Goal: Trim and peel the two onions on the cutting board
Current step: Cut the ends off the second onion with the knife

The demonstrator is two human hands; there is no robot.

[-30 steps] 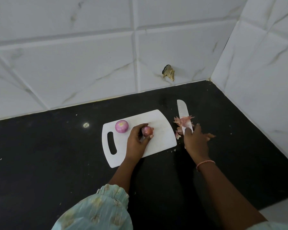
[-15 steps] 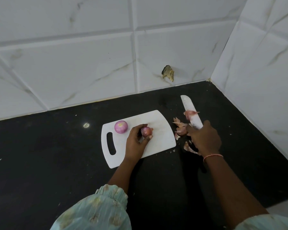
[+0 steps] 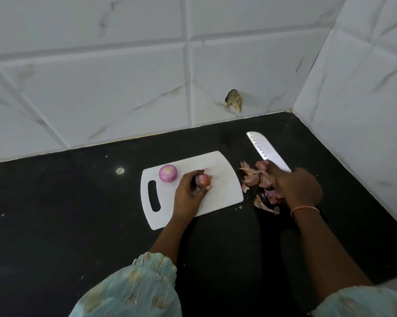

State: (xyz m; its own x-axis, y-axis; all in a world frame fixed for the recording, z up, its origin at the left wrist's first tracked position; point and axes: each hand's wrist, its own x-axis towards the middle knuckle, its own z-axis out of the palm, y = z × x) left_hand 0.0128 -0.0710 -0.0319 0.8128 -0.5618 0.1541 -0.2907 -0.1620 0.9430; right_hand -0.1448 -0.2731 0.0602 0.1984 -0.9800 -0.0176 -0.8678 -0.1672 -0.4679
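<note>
The left hand [image 3: 188, 193] curls its fingers around the smaller onion [image 3: 202, 180] on the cutting board [image 3: 222, 193], while the right hand [image 3: 296, 188] is closed on the knife [image 3: 267, 151], off the board over the heap of skins [image 3: 259, 181]. The other onion [image 3: 168, 173] stands free near the board's handle slot and looks already trimmed and peeled. The held one looks nearly bare, so I judge the task is close to its end.

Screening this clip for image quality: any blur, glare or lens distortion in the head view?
Head view: wide-angle bending curves the wall tile seams; the knife blade shines bright with glare; the right hand looks slightly smeared; the left hand, both onions and the cutting board stay sharp; lighting is soft, shadows faint.
</note>
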